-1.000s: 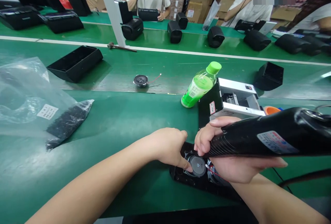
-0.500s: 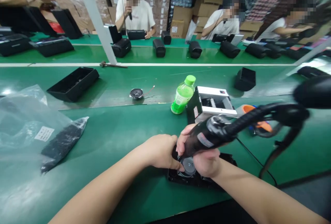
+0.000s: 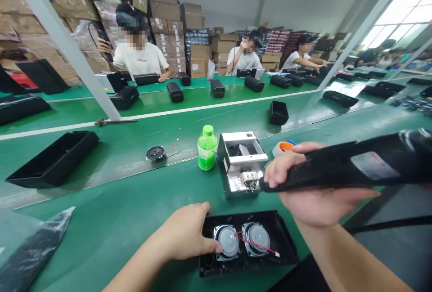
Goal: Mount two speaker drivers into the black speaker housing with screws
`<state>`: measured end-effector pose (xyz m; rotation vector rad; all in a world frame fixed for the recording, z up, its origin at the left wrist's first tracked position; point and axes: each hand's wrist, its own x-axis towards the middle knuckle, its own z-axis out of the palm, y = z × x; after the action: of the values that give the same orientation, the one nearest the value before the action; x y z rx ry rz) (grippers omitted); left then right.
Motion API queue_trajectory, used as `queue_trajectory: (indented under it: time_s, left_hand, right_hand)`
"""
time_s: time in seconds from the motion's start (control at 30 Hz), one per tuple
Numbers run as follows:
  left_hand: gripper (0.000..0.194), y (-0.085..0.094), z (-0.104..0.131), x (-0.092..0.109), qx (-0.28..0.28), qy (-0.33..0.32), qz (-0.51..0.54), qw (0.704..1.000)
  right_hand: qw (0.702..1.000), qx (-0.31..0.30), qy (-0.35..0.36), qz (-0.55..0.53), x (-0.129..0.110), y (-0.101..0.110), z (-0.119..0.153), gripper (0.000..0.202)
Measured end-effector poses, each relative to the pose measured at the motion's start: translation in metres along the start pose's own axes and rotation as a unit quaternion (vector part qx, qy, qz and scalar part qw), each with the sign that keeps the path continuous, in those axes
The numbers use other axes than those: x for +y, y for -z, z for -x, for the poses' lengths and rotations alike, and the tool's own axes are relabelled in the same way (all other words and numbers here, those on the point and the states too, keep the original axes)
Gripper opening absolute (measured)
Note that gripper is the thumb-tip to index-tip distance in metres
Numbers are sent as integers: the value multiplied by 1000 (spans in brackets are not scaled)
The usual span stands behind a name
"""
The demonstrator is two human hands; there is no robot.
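Observation:
My left hand [image 3: 184,233] grips the left end of a black speaker housing [image 3: 285,244], its thumb resting on the left speaker driver [image 3: 227,241]. A second driver [image 3: 257,239] sits beside it in the housing, with a red wire and small white plug lying across it. My right hand [image 3: 317,202] is wrapped round a black electric screwdriver [image 3: 330,163], held nearly level. The screwdriver's tip end is at the front of a black-and-white screw feeder box [image 3: 224,179]; whether it touches a screw there is hidden.
A bottle of green drink [image 3: 207,150] stands left of the feeder. Behind it are a loose speaker driver [image 3: 155,153] and an open black case [image 3: 50,161]. An orange-cored tape roll [image 3: 283,147] lies behind the screwdriver. A plastic bag [image 3: 43,249] lies at left. Co-workers sit across the bench.
My right hand has lifted the screwdriver off the housing and swung it up and right to the feeder box. My left hand stays on the housing. The view has shifted right.

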<state>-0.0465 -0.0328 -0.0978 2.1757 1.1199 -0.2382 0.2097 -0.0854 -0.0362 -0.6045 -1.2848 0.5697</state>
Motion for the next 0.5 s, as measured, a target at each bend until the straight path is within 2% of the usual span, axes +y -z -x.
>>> queue_trajectory:
  time_s: [0.07, 0.13, 0.27, 0.4, 0.5]
  left_hand:
    - [51, 1, 0, 0, -3, 2, 5, 1000]
    - [50, 1, 0, 0, -7, 5, 9, 1000]
    - [50, 0, 0, -1, -10, 5, 12, 1000]
    - [47, 0, -1, -1, -4, -2, -1, 1000]
    - [46, 0, -1, 0, 0, -9, -18, 1000]
  right_hand:
    - [999, -3, 34, 21, 9, 12, -9, 70]
    - [1000, -13, 16, 18, 22, 15, -9, 67]
    - [999, -20, -28, 19, 40, 8, -1, 72]
    - [998, 3, -54, 29, 44, 5, 1, 79]
    - [996, 10, -81, 40, 39, 7, 0, 73]
